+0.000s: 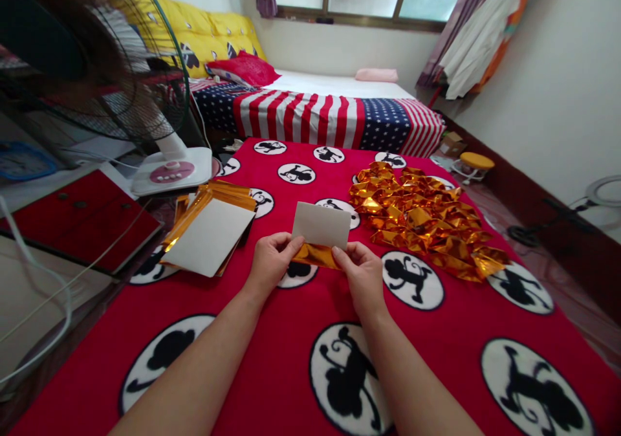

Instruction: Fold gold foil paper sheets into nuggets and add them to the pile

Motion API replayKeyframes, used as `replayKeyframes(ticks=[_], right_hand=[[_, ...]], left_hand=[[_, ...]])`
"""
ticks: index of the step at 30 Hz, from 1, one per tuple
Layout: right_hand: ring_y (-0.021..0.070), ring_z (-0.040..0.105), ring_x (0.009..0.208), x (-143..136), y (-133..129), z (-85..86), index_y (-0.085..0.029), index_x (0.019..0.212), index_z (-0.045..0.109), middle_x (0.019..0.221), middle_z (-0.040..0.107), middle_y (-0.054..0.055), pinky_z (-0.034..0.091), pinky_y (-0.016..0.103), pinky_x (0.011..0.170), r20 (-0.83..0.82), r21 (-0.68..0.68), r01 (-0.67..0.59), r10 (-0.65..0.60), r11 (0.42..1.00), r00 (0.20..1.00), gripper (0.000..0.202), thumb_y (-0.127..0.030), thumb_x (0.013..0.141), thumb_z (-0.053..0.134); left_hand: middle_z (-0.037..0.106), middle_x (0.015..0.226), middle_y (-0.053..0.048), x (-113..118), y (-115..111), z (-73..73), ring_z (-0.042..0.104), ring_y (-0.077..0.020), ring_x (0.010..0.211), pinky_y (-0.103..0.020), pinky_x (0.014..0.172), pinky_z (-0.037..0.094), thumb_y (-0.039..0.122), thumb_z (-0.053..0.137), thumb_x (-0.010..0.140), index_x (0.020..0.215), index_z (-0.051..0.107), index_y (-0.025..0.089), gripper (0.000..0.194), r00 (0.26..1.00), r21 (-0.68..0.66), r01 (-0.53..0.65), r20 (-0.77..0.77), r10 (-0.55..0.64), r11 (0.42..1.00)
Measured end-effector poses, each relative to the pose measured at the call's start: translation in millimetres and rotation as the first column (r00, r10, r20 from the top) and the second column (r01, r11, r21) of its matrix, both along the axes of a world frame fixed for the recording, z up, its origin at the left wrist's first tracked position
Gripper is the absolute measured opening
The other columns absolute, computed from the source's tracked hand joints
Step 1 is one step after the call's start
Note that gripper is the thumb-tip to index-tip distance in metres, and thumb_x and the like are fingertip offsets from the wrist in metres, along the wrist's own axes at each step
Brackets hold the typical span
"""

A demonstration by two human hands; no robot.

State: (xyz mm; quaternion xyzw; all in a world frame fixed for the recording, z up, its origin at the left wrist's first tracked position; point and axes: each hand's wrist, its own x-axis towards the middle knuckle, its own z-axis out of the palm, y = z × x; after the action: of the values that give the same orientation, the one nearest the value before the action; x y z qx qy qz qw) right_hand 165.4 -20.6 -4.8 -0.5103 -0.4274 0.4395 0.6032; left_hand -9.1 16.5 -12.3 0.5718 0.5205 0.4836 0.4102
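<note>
Between my two hands is a sheet of gold foil paper (321,224), its pale back facing up and its near edge folded over to show a shiny gold strip. My left hand (275,256) pinches the left end of that fold, thumb on top. At the right end, my right hand (359,268) grips the fold the same way. To the left lies a stack of flat foil sheets (208,235), white side up on top with gold edges showing. A heap of folded gold foil pieces (422,216) spreads over the cloth on the right.
A red cloth with monkey prints (272,365) covers the surface under my hands. An electric fan (169,167) stands at the left beside a red cabinet (82,209). Behind is a bed with a striped and starred cover (310,116); a yellow stool (477,160) is at the right.
</note>
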Motion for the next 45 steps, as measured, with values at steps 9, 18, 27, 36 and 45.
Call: replayKeyframes(ticks=[9, 18, 27, 36, 45], right_hand=[[0.0100, 0.046, 0.055, 2.3, 1.5, -1.6, -0.018, 0.072, 0.061, 0.062, 0.056, -0.003, 0.035, 0.022, 0.052, 0.036, -0.006, 0.021, -0.021, 1.000, 0.999, 0.025, -0.040, 0.077, 0.071], [0.0112, 0.049, 0.058, 1.1, 1.5, -3.9, -0.018, 0.076, 0.059, 0.064, 0.057, -0.003, 0.038, 0.022, 0.055, 0.040, -0.010, -0.019, 0.019, 1.000, 0.999, 0.025, -0.041, 0.080, 0.068], [0.0127, 0.053, 0.061, 1.4, 1.5, -4.3, -0.019, 0.078, 0.060, 0.069, 0.061, -0.001, 0.041, 0.023, 0.056, 0.061, -0.010, -0.032, 0.033, 0.999, 0.998, 0.025, -0.043, 0.081, 0.066], [0.0119, 0.052, 0.061, 1.6, 2.7, -6.3, -0.018, 0.078, 0.061, 0.068, 0.061, -0.001, 0.040, 0.023, 0.056, 0.065, 0.011, -0.031, 0.030, 0.999, 0.997, 0.024, -0.042, 0.082, 0.066], [0.0123, 0.050, 0.059, 1.8, 2.8, -3.5, -0.019, 0.075, 0.060, 0.065, 0.058, -0.002, 0.039, 0.023, 0.056, 0.098, 0.011, -0.018, 0.017, 1.000, 0.995, 0.026, -0.044, 0.081, 0.066]], left_hand=[[0.052, 0.055, 0.002, 0.5, 0.3, 1.5, 0.048, -0.0104, 0.053, -0.020, 0.050, 0.038, 0.046, 0.065, 0.077, 0.061, 0.058, 0.015, 0.036, 0.997, -0.013, -0.037, 0.061, 0.038, 0.999], [0.049, 0.055, 0.003, -0.4, 1.4, -2.5, 0.046, -0.0097, 0.054, -0.020, 0.050, 0.035, 0.046, 0.063, 0.080, 0.063, 0.059, 0.015, 0.036, 0.999, 0.010, -0.037, -0.009, 0.037, 0.999], [0.042, 0.054, 0.004, -1.2, 2.2, -4.0, 0.040, -0.0089, 0.053, -0.020, 0.049, 0.030, 0.047, 0.062, 0.081, 0.060, 0.054, 0.016, 0.039, 0.999, 0.036, -0.031, -0.043, 0.032, 0.999], [0.043, 0.054, 0.004, -0.7, 1.6, -2.6, 0.040, -0.0093, 0.054, -0.021, 0.050, 0.029, 0.047, 0.061, 0.081, 0.060, 0.054, 0.016, 0.038, 0.997, 0.036, -0.040, -0.061, 0.042, 0.999], [0.039, 0.054, 0.004, 1.4, 1.2, 3.7, 0.038, -0.0093, 0.053, -0.022, 0.050, 0.027, 0.045, 0.059, 0.082, 0.057, 0.049, 0.017, 0.039, 0.991, 0.051, -0.032, -0.129, 0.039, 0.998]])
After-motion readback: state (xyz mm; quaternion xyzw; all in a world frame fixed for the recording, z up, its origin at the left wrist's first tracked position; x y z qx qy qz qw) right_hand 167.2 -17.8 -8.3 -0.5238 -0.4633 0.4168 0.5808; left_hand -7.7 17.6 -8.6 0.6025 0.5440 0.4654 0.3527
